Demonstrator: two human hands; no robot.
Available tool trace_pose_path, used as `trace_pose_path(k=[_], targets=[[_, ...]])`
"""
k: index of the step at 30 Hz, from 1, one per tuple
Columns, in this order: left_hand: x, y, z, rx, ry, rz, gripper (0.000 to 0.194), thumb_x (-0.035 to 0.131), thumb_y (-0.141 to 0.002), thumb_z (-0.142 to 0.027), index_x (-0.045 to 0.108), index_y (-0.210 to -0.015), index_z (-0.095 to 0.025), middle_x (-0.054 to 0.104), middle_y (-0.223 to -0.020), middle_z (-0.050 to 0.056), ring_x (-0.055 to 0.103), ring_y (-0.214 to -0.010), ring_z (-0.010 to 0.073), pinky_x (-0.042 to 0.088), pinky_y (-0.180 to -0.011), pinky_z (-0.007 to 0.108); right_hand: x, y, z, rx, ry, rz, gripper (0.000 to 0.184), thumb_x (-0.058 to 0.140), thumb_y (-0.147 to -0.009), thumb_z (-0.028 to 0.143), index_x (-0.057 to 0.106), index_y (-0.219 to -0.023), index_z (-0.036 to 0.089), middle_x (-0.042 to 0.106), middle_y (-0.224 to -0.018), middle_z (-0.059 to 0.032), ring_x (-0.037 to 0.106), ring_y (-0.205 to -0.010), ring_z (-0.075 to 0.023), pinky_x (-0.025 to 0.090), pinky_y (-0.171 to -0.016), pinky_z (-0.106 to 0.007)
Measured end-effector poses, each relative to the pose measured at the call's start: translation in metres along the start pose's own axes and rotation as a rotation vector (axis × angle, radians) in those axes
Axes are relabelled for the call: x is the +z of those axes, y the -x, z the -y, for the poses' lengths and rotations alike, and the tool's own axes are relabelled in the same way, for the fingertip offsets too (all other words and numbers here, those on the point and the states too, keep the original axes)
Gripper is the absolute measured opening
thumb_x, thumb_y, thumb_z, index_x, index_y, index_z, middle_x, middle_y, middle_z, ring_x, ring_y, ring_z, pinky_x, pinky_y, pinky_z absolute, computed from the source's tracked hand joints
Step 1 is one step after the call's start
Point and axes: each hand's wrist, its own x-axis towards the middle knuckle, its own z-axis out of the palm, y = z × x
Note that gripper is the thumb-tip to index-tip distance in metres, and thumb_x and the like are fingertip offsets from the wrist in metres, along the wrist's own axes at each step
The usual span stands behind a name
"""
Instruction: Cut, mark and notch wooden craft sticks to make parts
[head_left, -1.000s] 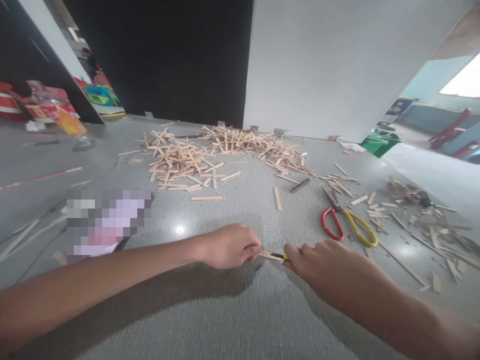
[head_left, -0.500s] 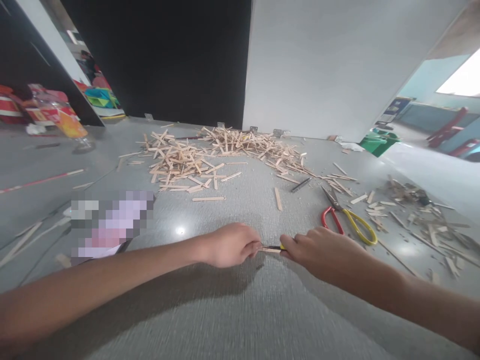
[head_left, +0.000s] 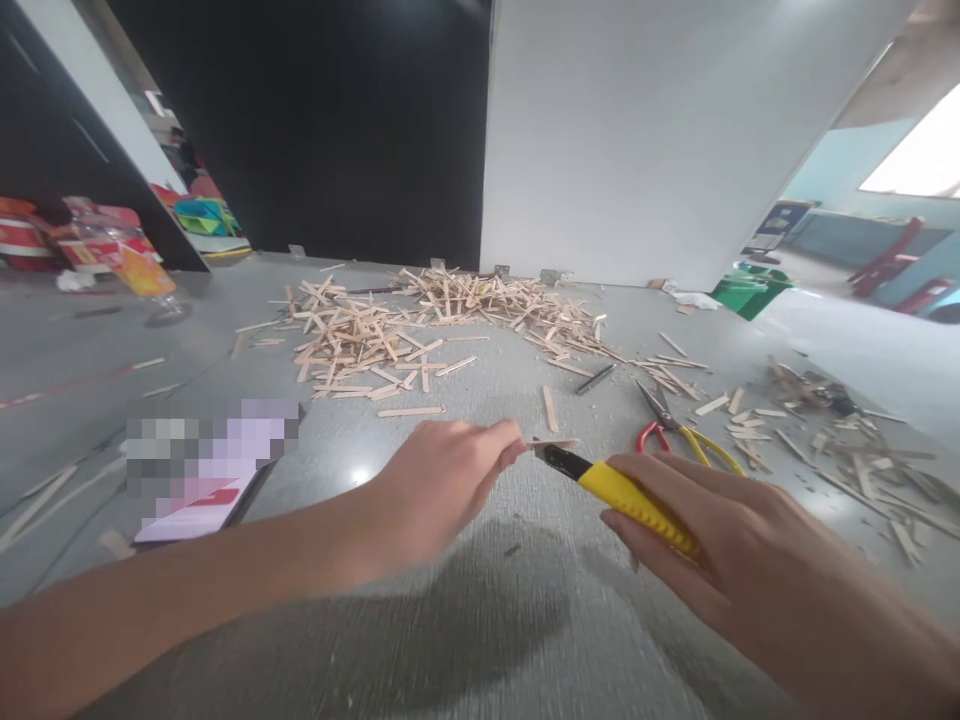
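Note:
My left hand (head_left: pixel 442 480) pinches one end of a thin wooden stick (head_left: pixel 559 442), which points to the right above the grey surface. My right hand (head_left: pixel 742 560) is wrapped round a yellow utility knife (head_left: pixel 634 500). Its dark tip and short blade lie against or just in front of the stick, close to my left fingertips; whether they touch I cannot tell. Scissors (head_left: pixel 664 415) with one red and one yellow handle lie just beyond my right hand, which partly hides them. A single loose stick (head_left: pixel 550 408) lies ahead of the held one.
Heaped wooden sticks (head_left: pixel 352 340) spread before the dark and white panels. A slim metal tool (head_left: pixel 596 379) lies near them. Wood scraps (head_left: pixel 862 450) are scattered at right. A phone (head_left: pixel 225 470), partly blurred out, is at left, with a plastic bottle (head_left: pixel 139 265) behind. A green bin (head_left: pixel 750 290) stands far right.
Both hands have risen off the surface. My right hand has moved right and turned, so the knife now shows fully, angled up toward the stick in my left hand.

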Motion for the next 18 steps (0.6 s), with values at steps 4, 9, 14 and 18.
trace_pose_path(k=[4, 9, 14, 18], targets=[[0.001, 0.003, -0.009, -0.001, -0.061, -0.037, 0.035, 0.03, -0.11, -0.03, 0.058, -0.089, -0.02, 0.052, -0.059, -0.005, 0.042, -0.047, 0.0131, 0.026, -0.052, 0.029, 0.008, 0.014, 0.005, -0.07, 0.104, -0.143, 0.029, 0.036, -0.107, 0.031, 0.059, -0.121, 0.02, 0.076, -0.079, -0.0066, 0.068, -0.045, -0.0226, 0.046, -0.034, -0.033], [0.003, 0.006, -0.015, -0.039, -0.08, -0.099, 0.038, 0.03, -0.11, -0.032, 0.053, -0.082, -0.02, 0.031, -0.05, -0.01, 0.028, -0.04, 0.0107, 0.018, -0.047, 0.028, 0.02, 0.03, 0.019, -0.038, 0.033, -0.154, 0.044, 0.041, -0.103, 0.026, 0.042, -0.146, 0.017, 0.079, -0.11, -0.016, 0.078, -0.062, -0.0278, 0.057, -0.039, -0.034], [-0.004, 0.008, -0.019, -0.052, -0.006, -0.19, 0.039, 0.031, -0.11, -0.031, 0.061, -0.088, -0.019, 0.027, -0.048, -0.012, 0.026, -0.038, 0.0098, 0.021, -0.045, 0.026, 0.015, 0.033, 0.022, -0.001, -0.092, -0.175, 0.052, 0.045, -0.1, 0.026, 0.036, -0.151, 0.023, 0.076, -0.123, -0.014, 0.081, -0.083, -0.0299, 0.062, -0.048, -0.03], [-0.008, 0.007, -0.021, -0.035, -0.002, -0.239, 0.036, 0.034, -0.109, -0.031, 0.061, -0.09, -0.018, 0.029, -0.051, -0.012, 0.028, -0.04, 0.0092, 0.023, -0.045, 0.025, 0.01, 0.033, 0.016, -0.044, -0.08, -0.196, 0.054, 0.05, -0.096, 0.028, 0.04, -0.15, 0.024, 0.078, -0.118, -0.012, 0.08, -0.073, -0.0258, 0.061, -0.045, -0.026]])
